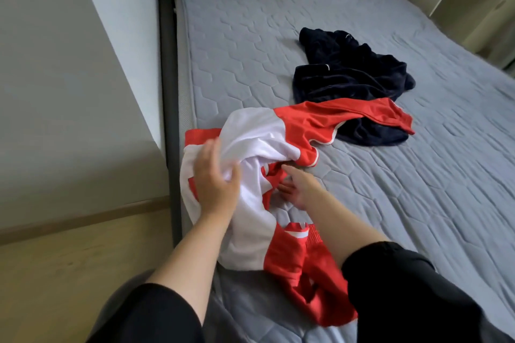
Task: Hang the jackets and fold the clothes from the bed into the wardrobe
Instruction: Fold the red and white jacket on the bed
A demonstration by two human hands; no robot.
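Here we are at the bed's near left corner, and the red-and-white shiny sports jacket [267, 164] lies bunched along the left edge of the grey quilted mattress [418, 175], one red sleeve flung out towards the middle of the bed. The left hand [216, 178] has its grip closed on a fistful of the white fabric, fingers curled into the cloth. The right hand [296, 189] is slid in under the folds, palm partly showing; whether its grip has anything is hard to say, as the fingertips vanish into the red lining.

Behind, nearer the centre of the bed, the dark navy velvety garment [351, 83] sits crumpled, and that outflung red sleeve lies across its near edge.

To my eye the step in hand is sorting this jacket out for hanging. Best play: find the collar first, by the ribbed red trim towards the near edge, then take a shoulder in each hand and lift so it hangs open. Watch that the far sleeve comes away clean and doesn't drag the navy piece along. The fabric looks slippery, so a firm pinch at the seams should serve better than a loose bunch.
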